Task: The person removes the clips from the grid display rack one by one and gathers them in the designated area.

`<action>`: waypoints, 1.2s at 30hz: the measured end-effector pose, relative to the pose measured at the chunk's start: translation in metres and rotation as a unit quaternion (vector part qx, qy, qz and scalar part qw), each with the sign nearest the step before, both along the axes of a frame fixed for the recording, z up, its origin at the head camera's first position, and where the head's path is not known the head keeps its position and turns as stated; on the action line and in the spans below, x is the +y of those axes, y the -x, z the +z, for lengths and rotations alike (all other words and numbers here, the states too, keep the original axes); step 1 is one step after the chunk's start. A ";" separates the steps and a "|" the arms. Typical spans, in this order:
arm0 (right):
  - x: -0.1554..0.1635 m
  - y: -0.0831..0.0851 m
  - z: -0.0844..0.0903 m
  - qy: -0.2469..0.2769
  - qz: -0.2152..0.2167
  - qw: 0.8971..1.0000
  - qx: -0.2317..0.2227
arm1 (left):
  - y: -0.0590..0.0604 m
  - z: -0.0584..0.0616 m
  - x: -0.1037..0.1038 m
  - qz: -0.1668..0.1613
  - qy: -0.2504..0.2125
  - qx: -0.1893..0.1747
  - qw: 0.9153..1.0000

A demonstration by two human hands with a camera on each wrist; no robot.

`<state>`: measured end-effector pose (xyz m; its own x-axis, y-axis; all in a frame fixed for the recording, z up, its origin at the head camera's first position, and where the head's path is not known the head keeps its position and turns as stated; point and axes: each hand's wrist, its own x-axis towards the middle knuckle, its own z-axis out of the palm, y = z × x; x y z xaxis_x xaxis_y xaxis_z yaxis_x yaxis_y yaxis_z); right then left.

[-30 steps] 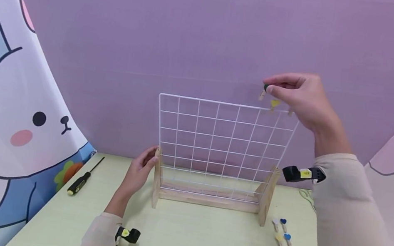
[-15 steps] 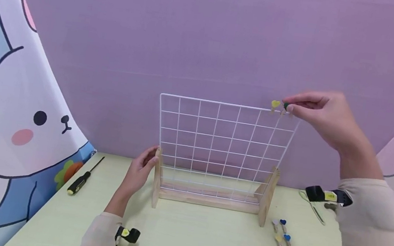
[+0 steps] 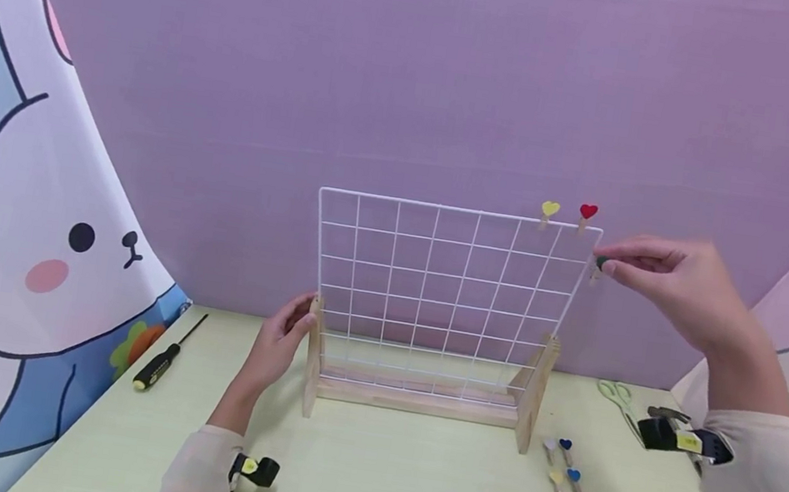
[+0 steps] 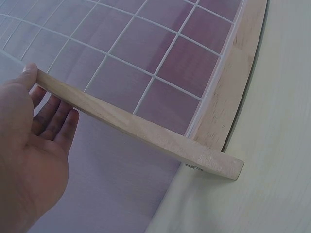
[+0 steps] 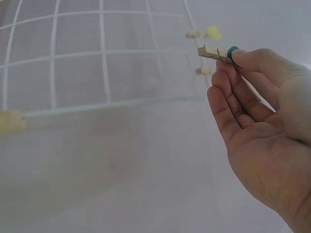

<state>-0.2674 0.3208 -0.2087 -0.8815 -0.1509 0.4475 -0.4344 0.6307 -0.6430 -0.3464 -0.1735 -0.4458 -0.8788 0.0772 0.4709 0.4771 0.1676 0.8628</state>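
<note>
A white wire grid panel (image 3: 447,274) stands upright in a wooden stand (image 3: 418,401). My left hand (image 3: 281,339) holds the top of the stand's left upright; in the left wrist view, its thumb and fingers lie on either side of that wood (image 4: 121,114). Between the thumb and fingertips of my right hand (image 3: 685,283) is a small wooden clothespin with a green head (image 5: 232,50), just right of the grid's upper right edge. A clothespin with a yellow heart (image 3: 550,209) and another with a red heart (image 3: 588,213) are clipped to the grid's top wire.
Several heart clothespins, one with a blue heart (image 3: 573,475), lie on the table (image 3: 406,483) right of the stand. Behind them are green-handled scissors (image 3: 616,392) and a dark tool (image 3: 668,414), partly hidden. A screwdriver (image 3: 158,367) lies at the left.
My right hand has carried the green clothespin right and down, from above the top wire to beside the right edge, uncovering the red heart clothespin. My left hand stays put.
</note>
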 end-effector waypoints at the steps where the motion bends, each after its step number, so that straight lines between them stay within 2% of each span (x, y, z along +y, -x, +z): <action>1: 0.003 -0.001 -0.004 -0.006 -0.005 1.000 -0.003 | 0.000 0.000 0.000 0.001 0.002 0.000 1.000; 8: 0.022 -0.003 -0.033 -0.032 -0.034 0.998 -0.045 | -0.001 0.002 0.000 0.003 0.001 -0.002 1.000; 13: 0.032 0.000 -0.054 -0.034 -0.027 0.997 -0.061 | -0.001 0.001 -0.001 -0.001 0.001 0.005 1.000; 22: 0.049 -0.004 -0.094 -0.036 -0.031 0.991 -0.122 | -0.001 0.001 0.001 -0.008 -0.004 0.012 1.000; 33: 0.068 -0.007 -0.151 -0.047 -0.030 0.986 -0.159 | 0.000 0.000 0.000 -0.007 -0.004 0.010 1.000; 36: 0.073 -0.006 -0.169 -0.042 -0.025 0.986 -0.157 | 0.001 0.000 0.000 -0.005 -0.002 0.007 1.000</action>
<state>-0.2609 0.3942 -0.3777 -0.9819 -0.1280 0.1393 -0.1889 0.7040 -0.6847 -0.3469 -0.1733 -0.4459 -0.8715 0.0837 0.4831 0.4903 0.1586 0.8570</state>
